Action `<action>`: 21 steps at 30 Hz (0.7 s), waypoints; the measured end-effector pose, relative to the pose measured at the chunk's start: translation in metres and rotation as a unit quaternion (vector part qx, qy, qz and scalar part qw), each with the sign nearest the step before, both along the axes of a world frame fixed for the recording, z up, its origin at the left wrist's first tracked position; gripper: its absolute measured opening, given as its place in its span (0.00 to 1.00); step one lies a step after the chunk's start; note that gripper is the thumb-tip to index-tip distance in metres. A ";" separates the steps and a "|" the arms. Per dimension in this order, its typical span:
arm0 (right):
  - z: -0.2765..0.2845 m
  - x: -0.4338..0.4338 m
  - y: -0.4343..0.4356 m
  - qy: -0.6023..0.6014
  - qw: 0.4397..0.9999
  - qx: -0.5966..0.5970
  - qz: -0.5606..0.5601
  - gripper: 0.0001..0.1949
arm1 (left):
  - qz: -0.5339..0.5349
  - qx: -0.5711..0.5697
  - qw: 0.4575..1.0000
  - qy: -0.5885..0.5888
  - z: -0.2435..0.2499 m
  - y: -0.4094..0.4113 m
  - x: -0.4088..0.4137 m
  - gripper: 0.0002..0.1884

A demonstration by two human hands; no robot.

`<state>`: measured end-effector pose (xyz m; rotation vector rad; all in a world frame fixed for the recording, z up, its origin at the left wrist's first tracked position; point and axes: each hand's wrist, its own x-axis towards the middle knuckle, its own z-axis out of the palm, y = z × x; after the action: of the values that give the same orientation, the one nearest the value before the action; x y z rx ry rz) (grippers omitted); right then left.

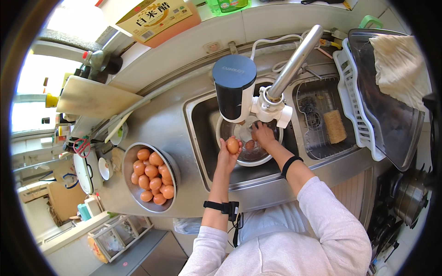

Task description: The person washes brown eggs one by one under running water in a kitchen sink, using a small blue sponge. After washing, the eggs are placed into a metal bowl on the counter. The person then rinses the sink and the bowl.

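Observation:
My left hand (227,159) holds a brown egg (232,146) upright over the near left rim of a round basin (258,163). The basin stands in the sink (207,145) and holds water. Inside it my right hand (264,136) reaches down with bent fingers, beside a partly hidden egg (254,136). Another brown egg (249,145) lies in the water between my hands. Whether the right fingers grip anything is hard to see. To the left, a steel bowl (128,172) full of brown eggs (151,171) rests on the counter.
A faucet (293,65) with a black-topped filter unit (234,89) hangs over the basin. Right of it, a small sink holds a wire basket (316,138) with a tan sponge (335,126). A white rack (357,114) stands beyond. A cutting board (96,96) leans at the left.

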<state>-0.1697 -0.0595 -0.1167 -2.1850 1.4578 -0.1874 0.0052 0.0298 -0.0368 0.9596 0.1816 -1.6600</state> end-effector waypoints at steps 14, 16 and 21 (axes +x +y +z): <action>0.131 0.044 0.050 -0.281 0.958 0.043 -0.042 0.17 | 0.003 0.071 0.989 -0.126 0.004 -0.012 -0.019 0.18; 0.125 0.046 0.035 -0.260 0.963 0.055 -0.048 0.17 | -0.064 0.052 0.982 -0.170 -0.001 -0.009 -0.006 0.18; 0.071 0.027 -0.005 -0.127 0.988 0.085 -0.034 0.19 | -0.069 0.049 0.990 -0.117 0.014 -0.003 0.003 0.18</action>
<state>-0.1430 -0.0643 -0.0454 -1.8996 1.3532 -0.3380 0.0087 0.0263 -0.0233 1.2565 0.0382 -1.6583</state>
